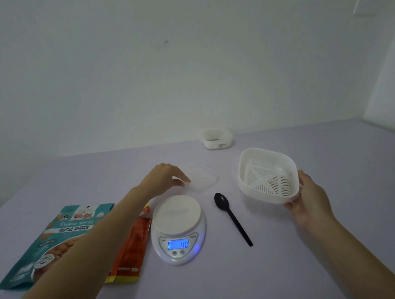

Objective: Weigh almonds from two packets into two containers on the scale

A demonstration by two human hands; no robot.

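A white kitchen scale [178, 228] stands in the middle of the table, its blue display lit and its platform bare. My right hand [309, 198] grips a white slotted container [265, 175], tilted and lifted off the table to the right of the scale. My left hand [164, 177] hovers behind the scale, fingers loosely bent, its fingertips at the edge of a clear lid [202, 177] lying flat. A teal packet of roasted almonds [52, 239] and an orange packet [134, 244] lie left of the scale, partly under my left forearm. A second white container [217, 138] sits far back.
A black plastic spoon [232, 217] lies between the scale and the held container, bowl pointing away. The pale table [312, 269] meets a plain wall behind, and another wall closes in at the far right.
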